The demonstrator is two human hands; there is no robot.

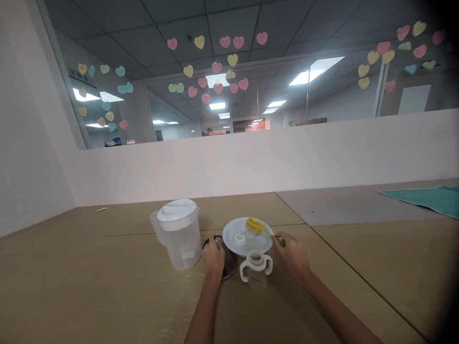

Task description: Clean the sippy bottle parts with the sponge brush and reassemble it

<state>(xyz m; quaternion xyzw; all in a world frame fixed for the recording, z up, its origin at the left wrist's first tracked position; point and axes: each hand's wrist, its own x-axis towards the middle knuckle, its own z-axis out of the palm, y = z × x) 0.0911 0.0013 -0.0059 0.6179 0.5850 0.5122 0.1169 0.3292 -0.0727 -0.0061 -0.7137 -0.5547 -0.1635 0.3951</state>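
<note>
My right hand [294, 253] grips the green handle of a bottle brush [255, 225]. The brush's yellow sponge head rests on or just above the far side of a white plate [233, 246]. On that plate lie a small white ring-shaped cap [240, 239] and a clear piece [251, 238]. My left hand [213, 260] is closed over a dark round dish or lid [230, 267], its fingers around a small shiny thing partly hidden by them. Between my hands, nearer to me, a clear baby bottle [256, 274] stands upright without a lid, its white collar carrying two handles.
A translucent pitcher [183, 243] with a white lid stands left of my left hand. The wooden table [107, 286] meets a white wall [215, 169] below a window. A teal cloth [430, 198] lies at the far right, and a small pale scrap [101, 209] at the back left.
</note>
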